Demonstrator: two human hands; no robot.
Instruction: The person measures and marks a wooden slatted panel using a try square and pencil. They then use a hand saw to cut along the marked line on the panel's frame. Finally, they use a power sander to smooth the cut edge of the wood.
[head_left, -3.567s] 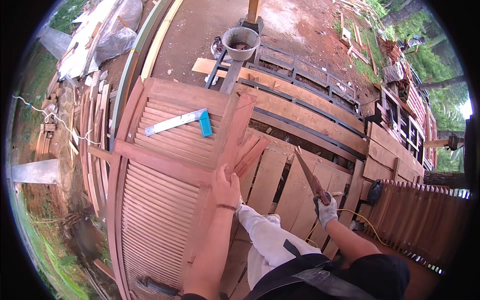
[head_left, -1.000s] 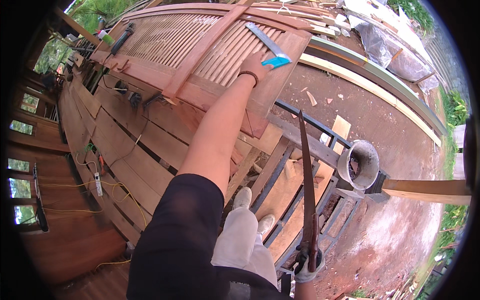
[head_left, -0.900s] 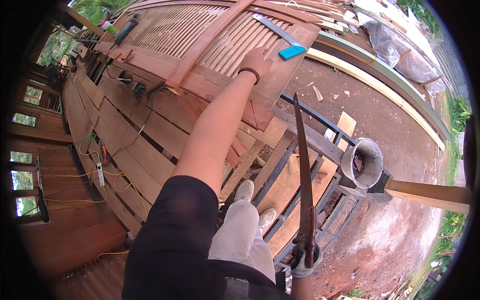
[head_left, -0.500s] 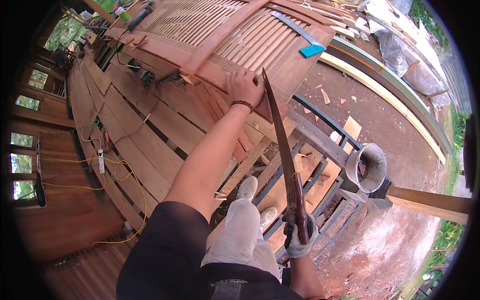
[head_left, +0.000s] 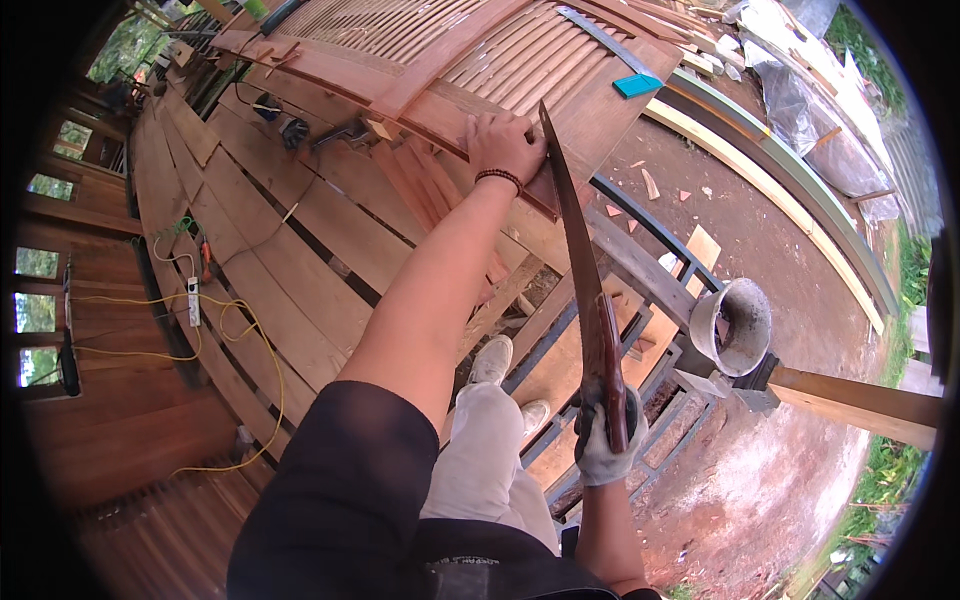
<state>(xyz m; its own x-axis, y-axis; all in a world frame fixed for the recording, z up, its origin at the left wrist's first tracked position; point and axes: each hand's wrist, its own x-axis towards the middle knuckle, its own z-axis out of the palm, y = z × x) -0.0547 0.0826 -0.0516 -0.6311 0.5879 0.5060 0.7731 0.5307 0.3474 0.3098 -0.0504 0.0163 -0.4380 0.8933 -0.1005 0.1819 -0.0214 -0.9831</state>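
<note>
Far left: window frames (head_left: pixel 45 265), stacked upright. Near left: white power strip (head_left: pixel 194 301) w/ yellow cord (head_left: pixel 255 390) looping over the plank deck (head_left: pixel 300 230).

Far left-centre: clamps and small tools (head_left: pixel 345 130) lying on planks beside the shutter's lower edge.

Centre, far: slatted wood shutter (head_left: pixel 470 50), lying flat across the deck. Blue-handled square (head_left: pixel 625 70) rests on its right part.

Centre: left hand (head_left: pixel 505 145), bare, bead bracelet at wrist; fingers spread, pressed flat on shutter frame near its corner. Not gripping anything, just bearing down. 0.5 s ago same hand on same spot, so hold unchanged.

Centre-right: hand saw (head_left: pixel 580 270). Blade runs near to far, tip touching or just beside left hand at shutter edge; exact contact w/ wood can't be told. Change: 1 s ago blade tip stood well right of the hand, clear of the shutter; now swung in left to the frame corner. Judgement: saw brought to the cut line, cut looks set up, no kerf seen yet.

Near centre-right: right hand (head_left: pixel 605 435), grey work glove, closed tight round saw handle.

Below: person's shoes (head_left: pixel 495 360) on open floor joists.

Right: metal bucket (head_left: pixel 735 325) by a timber post (head_left: pixel 860 400); red dirt ground beyond.
</note>
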